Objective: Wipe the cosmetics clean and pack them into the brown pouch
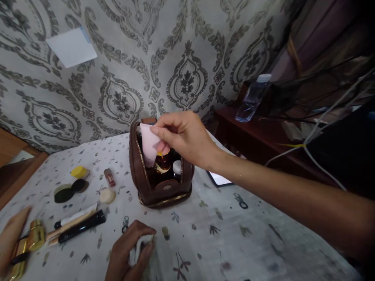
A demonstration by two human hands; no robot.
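Observation:
My right hand pinches a pale pink item, flat-ended like a squeeze tube, over the open mouth of a brown zippered toiletry bag. The item's lower end dips inside the bag. An amber bottle with gold parts and a white-capped bottle stand in there too. Low in the view, my left hand is closed around a white folded piece, possibly cloth; its exact kind is not clear.
Left lie a yellow item, dark round pieces, a small tube, a cream disc, slim tubes and gold containers. Another hand shows at the left edge. A water bottle stands right, near cables.

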